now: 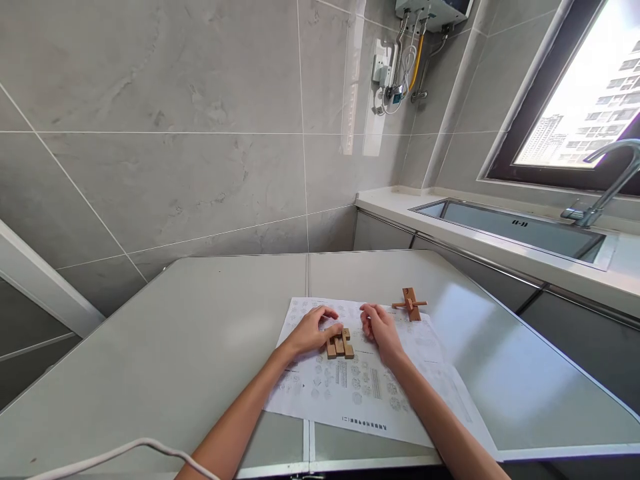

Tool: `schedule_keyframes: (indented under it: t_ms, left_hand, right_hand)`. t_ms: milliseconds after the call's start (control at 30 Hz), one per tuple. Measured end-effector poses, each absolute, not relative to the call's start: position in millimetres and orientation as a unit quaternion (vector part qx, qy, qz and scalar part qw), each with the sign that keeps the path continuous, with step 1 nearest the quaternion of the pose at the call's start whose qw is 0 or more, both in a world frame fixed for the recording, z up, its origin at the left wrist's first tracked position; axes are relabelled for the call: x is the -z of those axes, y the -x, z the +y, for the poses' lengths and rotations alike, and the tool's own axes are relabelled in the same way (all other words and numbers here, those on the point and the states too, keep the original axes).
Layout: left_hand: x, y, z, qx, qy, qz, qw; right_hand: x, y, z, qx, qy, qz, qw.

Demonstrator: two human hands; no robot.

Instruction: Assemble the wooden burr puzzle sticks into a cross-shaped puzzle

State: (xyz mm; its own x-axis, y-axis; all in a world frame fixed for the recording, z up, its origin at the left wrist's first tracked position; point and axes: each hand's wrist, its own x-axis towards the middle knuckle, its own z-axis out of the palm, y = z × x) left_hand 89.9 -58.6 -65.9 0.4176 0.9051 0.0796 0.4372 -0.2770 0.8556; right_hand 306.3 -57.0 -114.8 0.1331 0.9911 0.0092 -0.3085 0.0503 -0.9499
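Observation:
Several notched wooden puzzle pieces (340,347) lie side by side on a printed sheet of paper (350,393). My left hand (314,330) is at their upper left, thumb over the top of the pieces and fingers arched apart from it, without a grip on them. To the right of the pieces, my right hand (381,328) rests over the paper with its fingers loosely curled in, and no thing shows in it. Beyond it, at the paper's upper right edge, sits a cross of joined wooden pieces (410,305), with a dark mark on its upright piece.
The sheet lies on a pale table (220,320) with a seam down its middle. A white cable (145,442) crosses the near left corner. On the right, a counter holds a sink (505,223) and a faucet (600,200). Grey tiled wall (200,180) stands behind.

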Motion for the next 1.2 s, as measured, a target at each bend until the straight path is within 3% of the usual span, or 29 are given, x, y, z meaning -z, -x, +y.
schedule_keyframes:
  t_ms: [200,367,800,933,1100,1200]
  left_hand:
    - [65,-76,-57,-0.218,-0.826,0.381,0.353]
    - [68,-73,-56,-0.212,-0.848,0.385,0.297]
    - [70,-51,-46,-0.236,-0.834,0.439,0.236]
    - [70,-41,-41,-0.265,-0.801,0.463,0.271]
    - [75,-51,-38,-0.448,-0.659,0.466,0.384]
    - [81,-66,-41,-0.486,-0.609,0.416,0.469]
  right_hand:
    - [112,-291,-69,-0.388,0.490,-0.605,0.493]
    - [114,-289,-75,-0.314,0.505,-0.676,0.434]
    - [111,-283,-80,-0.212,0.494,-0.741,0.403]
    - [110,-279,-82,-0.192,0.475,-0.757,0.405]
    - [118,-278,-77,-0.181,0.483,-0.745,0.422]
    - [122,-278,-74,-0.175,0.479,-0.743,0.433]
